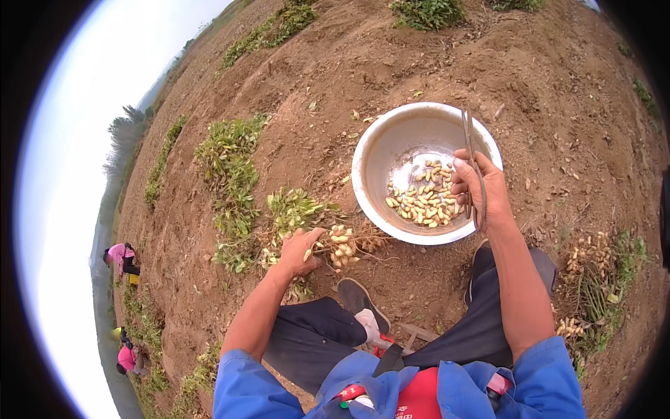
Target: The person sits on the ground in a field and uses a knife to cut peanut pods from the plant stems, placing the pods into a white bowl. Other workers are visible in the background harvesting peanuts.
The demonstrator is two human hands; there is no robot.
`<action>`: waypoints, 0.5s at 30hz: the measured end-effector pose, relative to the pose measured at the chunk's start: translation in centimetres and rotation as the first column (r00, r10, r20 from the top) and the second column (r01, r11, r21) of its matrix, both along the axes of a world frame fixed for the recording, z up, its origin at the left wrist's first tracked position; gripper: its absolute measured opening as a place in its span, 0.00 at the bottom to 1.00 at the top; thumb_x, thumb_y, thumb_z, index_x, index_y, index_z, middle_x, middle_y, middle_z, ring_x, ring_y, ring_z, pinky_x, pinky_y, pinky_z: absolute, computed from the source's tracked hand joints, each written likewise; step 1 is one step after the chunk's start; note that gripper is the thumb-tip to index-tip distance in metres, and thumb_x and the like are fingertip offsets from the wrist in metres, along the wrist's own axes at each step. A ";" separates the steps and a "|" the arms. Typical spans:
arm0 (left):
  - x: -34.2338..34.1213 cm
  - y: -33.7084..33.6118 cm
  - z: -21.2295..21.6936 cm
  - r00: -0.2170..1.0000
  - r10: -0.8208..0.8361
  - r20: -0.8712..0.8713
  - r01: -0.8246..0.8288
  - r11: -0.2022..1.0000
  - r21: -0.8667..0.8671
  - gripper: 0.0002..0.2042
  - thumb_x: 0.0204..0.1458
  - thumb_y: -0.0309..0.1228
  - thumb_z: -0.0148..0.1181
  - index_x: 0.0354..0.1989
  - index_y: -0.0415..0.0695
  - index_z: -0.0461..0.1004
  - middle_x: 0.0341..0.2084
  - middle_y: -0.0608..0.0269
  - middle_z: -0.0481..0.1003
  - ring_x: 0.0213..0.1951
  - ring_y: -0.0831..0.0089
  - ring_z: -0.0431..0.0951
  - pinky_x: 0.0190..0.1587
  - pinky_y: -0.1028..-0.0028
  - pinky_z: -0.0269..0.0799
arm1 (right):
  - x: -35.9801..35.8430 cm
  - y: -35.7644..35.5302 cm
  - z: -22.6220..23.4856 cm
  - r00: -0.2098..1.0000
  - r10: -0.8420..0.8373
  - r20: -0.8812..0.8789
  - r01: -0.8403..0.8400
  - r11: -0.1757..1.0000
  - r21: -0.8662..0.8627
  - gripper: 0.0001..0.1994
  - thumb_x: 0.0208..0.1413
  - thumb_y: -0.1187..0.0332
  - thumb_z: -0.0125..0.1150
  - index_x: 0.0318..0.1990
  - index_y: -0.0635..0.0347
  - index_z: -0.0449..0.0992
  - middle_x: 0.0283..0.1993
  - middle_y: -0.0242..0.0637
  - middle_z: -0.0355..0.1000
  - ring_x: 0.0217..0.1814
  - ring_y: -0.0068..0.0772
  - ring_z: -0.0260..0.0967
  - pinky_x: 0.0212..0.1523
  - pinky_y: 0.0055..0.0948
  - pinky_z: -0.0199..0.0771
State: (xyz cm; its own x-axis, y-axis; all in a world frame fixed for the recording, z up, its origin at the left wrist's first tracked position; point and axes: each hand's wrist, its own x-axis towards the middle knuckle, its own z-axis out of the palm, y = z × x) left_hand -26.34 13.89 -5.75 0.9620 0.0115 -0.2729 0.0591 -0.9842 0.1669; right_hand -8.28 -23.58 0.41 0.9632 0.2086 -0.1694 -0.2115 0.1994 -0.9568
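Observation:
In my right hand (483, 183) is a pair of long metal scissors (469, 150), blades pointing up, over the right side of a metal basin (368, 143). Loose peanuts (426, 199) lie on the basin's bottom. My left hand (300, 250) is closed around a peanut plant (296, 209), left of the basin. Its cluster of pods (342, 248) and thin roots stick out toward the basin's lower rim. The leafy tops spread beyond my fingers. Exactly how the fingers grip the stems is partly hidden.
More pulled peanut plants lie in a leafy row (234, 174) to the left. Another pile with pods (593, 265) is at my right. My shoe (359, 300) is just below the basin. Two people in pink (124, 258) are far off at the left on the brown soil.

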 end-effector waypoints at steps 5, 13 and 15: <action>-0.4 0.7 8.4 0.971 -0.001 0.237 -0.029 0.992 0.123 0.36 0.29 0.43 0.76 0.53 0.48 0.74 0.46 0.56 0.76 0.45 0.53 0.71 0.49 0.60 0.67 | -0.1 0.6 0.2 0.992 0.077 0.097 -0.060 0.984 -0.165 0.20 0.57 0.69 0.66 0.55 0.65 0.71 0.27 0.31 0.71 0.23 0.16 0.67 0.21 0.19 0.67; 1.2 -3.3 14.5 0.933 0.263 0.246 -0.231 0.961 -0.153 0.28 0.41 0.38 0.64 0.53 0.40 0.70 0.29 0.46 0.77 0.32 0.51 0.77 0.37 0.58 0.73 | -1.0 1.0 -1.4 0.973 0.158 0.170 -0.093 0.936 -0.339 0.25 0.53 0.73 0.69 0.57 0.65 0.67 0.28 0.38 0.74 0.20 0.24 0.70 0.17 0.27 0.67; 1.4 -4.6 15.5 0.926 0.252 0.282 -0.169 0.943 -0.287 0.26 0.42 0.37 0.62 0.50 0.36 0.69 0.32 0.37 0.77 0.39 0.44 0.78 0.43 0.54 0.72 | -0.5 0.6 -2.6 0.969 0.156 0.193 -0.088 0.944 -0.319 0.24 0.53 0.74 0.68 0.57 0.65 0.67 0.28 0.39 0.75 0.19 0.24 0.70 0.17 0.26 0.67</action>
